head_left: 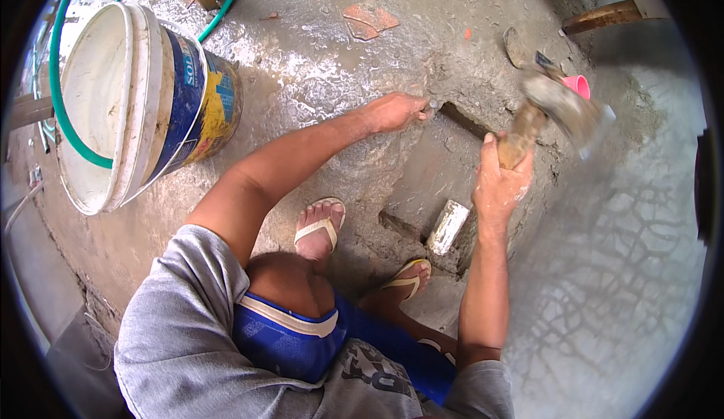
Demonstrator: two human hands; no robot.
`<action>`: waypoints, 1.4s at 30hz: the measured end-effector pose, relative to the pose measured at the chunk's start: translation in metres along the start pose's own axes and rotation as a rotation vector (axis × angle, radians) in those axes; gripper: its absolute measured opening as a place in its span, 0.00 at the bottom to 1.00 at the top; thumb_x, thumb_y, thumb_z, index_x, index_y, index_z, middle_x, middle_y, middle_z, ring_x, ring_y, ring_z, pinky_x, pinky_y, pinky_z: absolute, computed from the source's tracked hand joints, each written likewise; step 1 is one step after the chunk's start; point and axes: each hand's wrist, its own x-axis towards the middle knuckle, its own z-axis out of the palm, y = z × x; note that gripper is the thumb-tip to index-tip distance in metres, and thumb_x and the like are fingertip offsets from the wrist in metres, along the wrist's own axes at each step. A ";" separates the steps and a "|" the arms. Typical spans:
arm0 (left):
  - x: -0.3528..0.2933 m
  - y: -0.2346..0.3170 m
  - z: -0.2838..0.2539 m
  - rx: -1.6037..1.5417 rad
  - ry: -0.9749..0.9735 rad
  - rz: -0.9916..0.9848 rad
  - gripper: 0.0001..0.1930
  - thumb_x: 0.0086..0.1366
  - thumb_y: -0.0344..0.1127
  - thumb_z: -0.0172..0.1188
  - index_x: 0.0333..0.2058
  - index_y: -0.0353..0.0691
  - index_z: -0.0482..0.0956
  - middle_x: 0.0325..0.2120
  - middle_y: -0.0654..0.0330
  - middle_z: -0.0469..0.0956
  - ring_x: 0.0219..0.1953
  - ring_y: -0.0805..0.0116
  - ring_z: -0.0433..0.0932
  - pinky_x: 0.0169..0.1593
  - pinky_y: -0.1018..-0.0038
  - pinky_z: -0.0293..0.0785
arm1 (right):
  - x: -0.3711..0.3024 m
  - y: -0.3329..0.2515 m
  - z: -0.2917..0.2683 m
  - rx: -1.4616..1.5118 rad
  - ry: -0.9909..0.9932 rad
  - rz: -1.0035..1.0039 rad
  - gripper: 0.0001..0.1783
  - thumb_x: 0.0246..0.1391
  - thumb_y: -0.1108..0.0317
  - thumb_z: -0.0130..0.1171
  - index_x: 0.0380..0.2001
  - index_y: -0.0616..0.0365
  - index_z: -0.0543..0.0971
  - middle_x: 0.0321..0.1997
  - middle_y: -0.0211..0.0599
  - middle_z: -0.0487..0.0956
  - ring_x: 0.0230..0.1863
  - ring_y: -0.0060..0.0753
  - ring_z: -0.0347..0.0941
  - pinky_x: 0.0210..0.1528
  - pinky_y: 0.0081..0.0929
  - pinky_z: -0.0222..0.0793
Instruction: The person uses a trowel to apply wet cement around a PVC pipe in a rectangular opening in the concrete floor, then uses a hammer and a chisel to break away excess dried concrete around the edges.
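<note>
Under and around you spreads a wet, rough concrete floor, glistening toward the top left and turning pale, with branching dark lines, on the far right. A white bucket with a blue and yellow label stands at your left, a green hose curving across it. Broken tiles lie farther out; wood edges the upper right, and a pink cup sits behind the hammer. Before your feet is a shallow pit, a whitish pipe slanting at its near end.

The hammer's wooden handle runs away from you, leaning slightly right; its blurred metal head lies crosswise, sloping down to the right. Your right hand grips the handle's near end, so the head is above and beyond it. Your left hand is closed, well left of the hammer, a small grey tip at its fingers; you cannot tell what it belongs to.
</note>
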 end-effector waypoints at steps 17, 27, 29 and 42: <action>0.031 0.030 -0.023 -0.200 0.347 0.085 0.10 0.75 0.36 0.50 0.45 0.35 0.74 0.38 0.56 0.82 0.47 0.64 0.82 0.49 0.67 0.79 | -0.040 0.124 -0.016 0.097 -0.352 0.586 0.14 0.61 0.65 0.65 0.44 0.59 0.74 0.22 0.28 0.73 0.16 0.20 0.68 0.15 0.21 0.65; 0.035 0.025 -0.029 0.200 0.355 0.139 0.10 0.72 0.37 0.54 0.43 0.36 0.76 0.37 0.51 0.82 0.43 0.52 0.81 0.50 0.60 0.74 | -0.035 0.094 -0.016 0.120 -0.313 0.578 0.15 0.61 0.62 0.65 0.42 0.60 0.73 0.21 0.28 0.73 0.16 0.19 0.67 0.16 0.21 0.63; 0.034 0.016 -0.030 0.206 0.362 0.152 0.09 0.72 0.37 0.54 0.43 0.37 0.76 0.38 0.51 0.81 0.43 0.52 0.81 0.49 0.60 0.74 | -0.030 0.085 -0.012 0.064 -0.313 0.514 0.14 0.60 0.63 0.65 0.41 0.60 0.74 0.21 0.28 0.73 0.16 0.18 0.67 0.17 0.20 0.63; 0.035 0.025 -0.026 0.231 0.233 0.092 0.09 0.71 0.37 0.56 0.45 0.40 0.75 0.40 0.48 0.80 0.44 0.46 0.79 0.47 0.58 0.74 | 0.029 0.041 0.023 -0.581 -0.389 -0.078 0.16 0.59 0.61 0.67 0.40 0.61 0.75 0.33 0.41 0.82 0.32 0.31 0.76 0.37 0.34 0.74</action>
